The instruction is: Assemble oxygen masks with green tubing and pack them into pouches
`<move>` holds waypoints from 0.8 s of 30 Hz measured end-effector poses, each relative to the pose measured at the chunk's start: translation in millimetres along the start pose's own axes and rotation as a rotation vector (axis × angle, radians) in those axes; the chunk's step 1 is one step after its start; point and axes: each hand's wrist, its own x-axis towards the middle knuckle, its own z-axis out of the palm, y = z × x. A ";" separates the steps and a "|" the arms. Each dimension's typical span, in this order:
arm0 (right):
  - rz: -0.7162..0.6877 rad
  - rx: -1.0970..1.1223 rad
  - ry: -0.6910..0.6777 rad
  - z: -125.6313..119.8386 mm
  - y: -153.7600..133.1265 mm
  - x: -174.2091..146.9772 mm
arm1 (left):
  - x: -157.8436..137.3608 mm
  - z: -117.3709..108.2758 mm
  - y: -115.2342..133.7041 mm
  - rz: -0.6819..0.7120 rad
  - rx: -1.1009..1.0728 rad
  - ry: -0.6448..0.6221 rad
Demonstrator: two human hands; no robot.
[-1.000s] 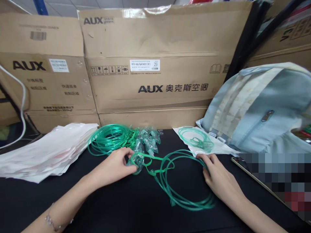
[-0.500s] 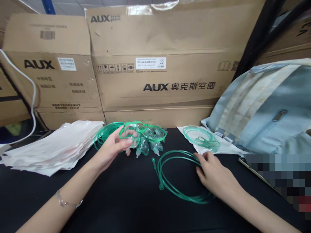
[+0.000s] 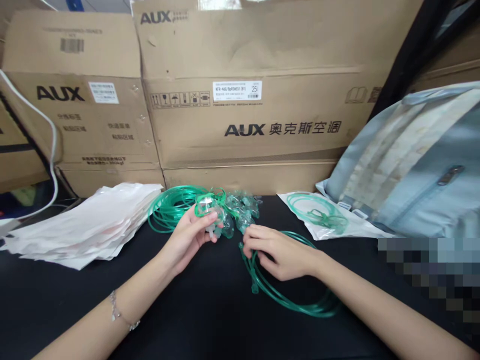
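My left hand [image 3: 191, 235] is closed round a clear oxygen mask [image 3: 206, 204] with a green rim or strap, thumb on its near side. Just behind and to the right lie more clear masks [image 3: 240, 202] in a cluster. My right hand [image 3: 279, 250] is palm down with curled fingers, over the left part of a coil of green tubing [image 3: 300, 307] and close to the lowest mask of the cluster. Its fingertips are partly hidden, so what they pinch cannot be made out. Two tubing connectors [image 3: 255, 287] show left of and below that hand.
A larger green tubing bundle [image 3: 170, 207] lies behind my left hand. White packets [image 3: 86, 215] are stacked at left. A packet with tubing [image 3: 318, 215] lies at right, beside a light blue backpack [image 3: 423, 165]. Cardboard boxes [image 3: 195, 145] stand along the back of the black tabletop [image 3: 180, 320].
My right hand has moved left from the right side of the tubing coil to its left side, near the masks. My left hand keeps the mask, now lower and tilted differently.
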 end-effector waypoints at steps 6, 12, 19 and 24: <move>0.048 0.030 -0.126 0.6 4.6 -9.8 | -4.9 4.3 -2.6 -0.021 -0.028 -0.030; 0.008 0.055 -0.125 9.4 3.3 -5.6 | -7.5 6.5 -6.0 -0.053 -0.012 -0.074; -0.012 0.022 -0.013 16.6 11.5 -5.7 | -5.5 6.7 -9.0 -0.078 0.011 -0.074; 0.104 -0.235 -0.026 20.5 9.2 -5.6 | -3.5 6.4 -10.9 -0.071 0.005 -0.076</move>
